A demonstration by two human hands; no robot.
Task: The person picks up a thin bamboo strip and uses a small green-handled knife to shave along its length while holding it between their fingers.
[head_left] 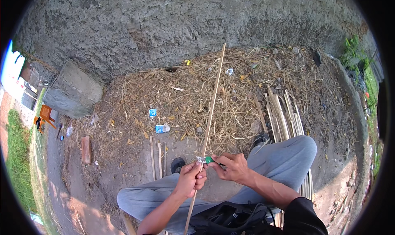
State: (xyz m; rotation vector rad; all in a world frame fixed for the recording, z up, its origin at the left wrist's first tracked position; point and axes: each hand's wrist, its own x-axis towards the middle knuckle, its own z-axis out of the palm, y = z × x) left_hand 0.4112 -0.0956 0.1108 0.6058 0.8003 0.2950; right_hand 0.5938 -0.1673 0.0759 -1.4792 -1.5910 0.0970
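- Grip: L hand (191,180) closed round a long pale strip (213,103); R hand (231,168) pinches a green-handled blade (209,159), its metal end crossing the strip just above the L hand.
- Strip runs up the middle, from btwn the legs toward the ground's far edge, top leaning slightly R.
- Legs (279,156) in grey trousers, bent, one each side; dark shoes (177,165).
- Just beyond L leg: a few thin strips (160,161) on the ground (103,177).
- By R leg, partly hidden: bundle of pale strips (279,115).
- Mid-ground: curly shavings (230,115), w/ two blue packets (153,112) L of centre.
- Ground's L side: reddish brick (85,149); far L corner, grey block (76,91).
- Far edge: rough grey wall (185,25).
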